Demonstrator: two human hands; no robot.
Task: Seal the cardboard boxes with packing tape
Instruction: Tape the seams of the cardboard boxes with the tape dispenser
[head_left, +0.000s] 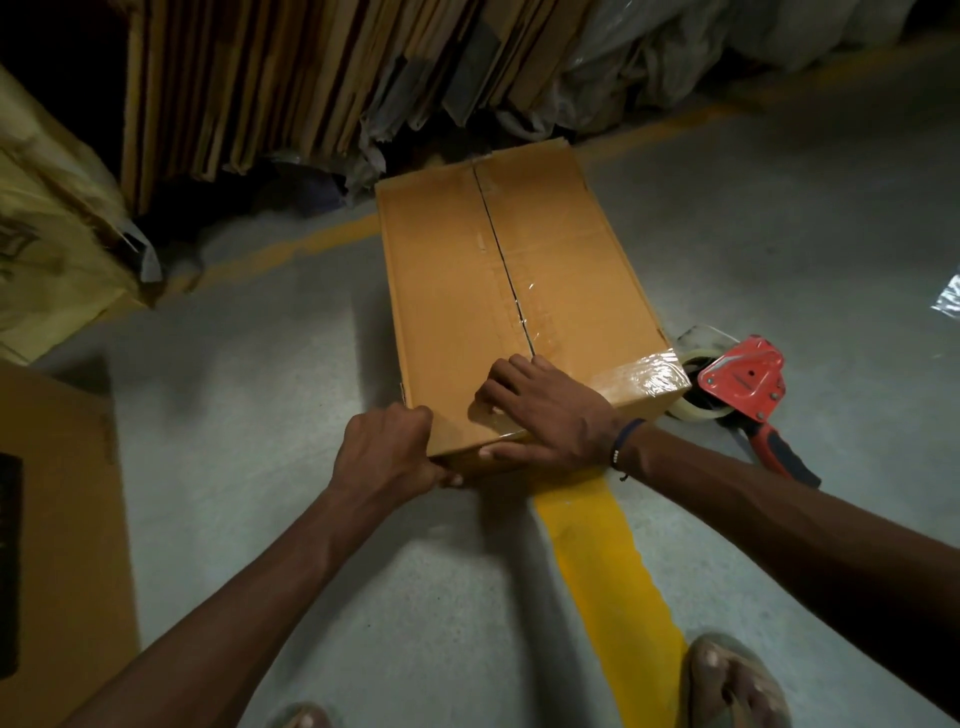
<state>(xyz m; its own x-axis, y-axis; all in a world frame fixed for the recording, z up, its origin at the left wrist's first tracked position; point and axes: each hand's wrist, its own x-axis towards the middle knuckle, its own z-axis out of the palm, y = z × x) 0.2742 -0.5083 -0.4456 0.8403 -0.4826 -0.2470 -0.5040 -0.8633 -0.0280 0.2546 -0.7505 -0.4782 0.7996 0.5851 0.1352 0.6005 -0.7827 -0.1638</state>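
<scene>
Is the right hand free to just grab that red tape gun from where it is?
Probably yes. The tape gun lies on the floor right beside the box, nothing covering it, close to the right hand, which only presses tape flat and holds nothing.

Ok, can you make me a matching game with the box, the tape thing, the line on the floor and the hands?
Things:
1. brown cardboard box
2. red tape dispenser with clear roll
3. yellow painted floor stripe
4. left hand
5. right hand

Places or states:
A. runs from the box toward the feet
B. grips the box's near left corner
C. lies on the floor right of the box
D. presses tape along the box's near edge
E. sits on the floor, flaps closed

Pairs: 1-E, 2-C, 3-A, 4-B, 5-D
</scene>
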